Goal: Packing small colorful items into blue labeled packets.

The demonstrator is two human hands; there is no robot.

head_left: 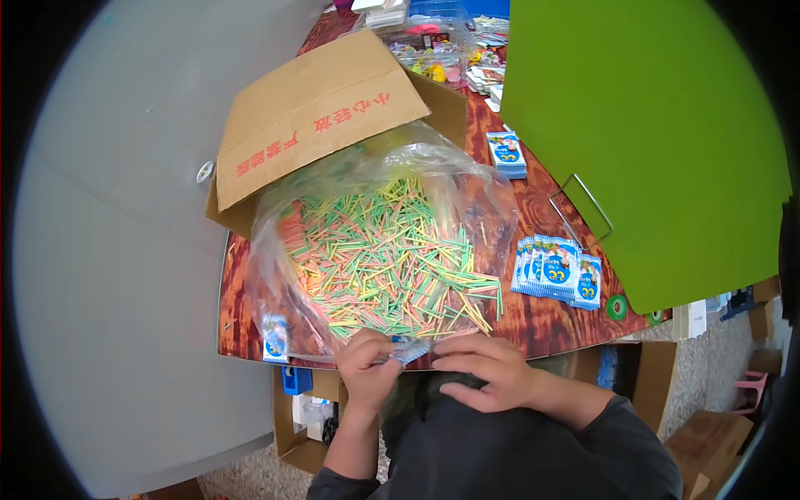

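At the table's front edge, my left hand [367,371] is closed on the end of a small blue-and-white packet [410,349]. Just to its right is my right hand [487,372], its fingers stretched toward the packet and the thumb held apart; nothing shows in its grasp. Beyond both hands, a large clear plastic bag [271,275] lies spread open. Heaped in it are many thin sticks [375,250] in green, yellow and pink. A single blue-and-white packet [275,337] lies by the bag's near left corner.
A cardboard box [325,108] lies open behind the bag. To the right are a fanned row of packets [550,265] and a packet stack [506,154]. A green board [650,150] with a wire handle [593,202] borders the right side; a grey surface [142,250] fills the left.
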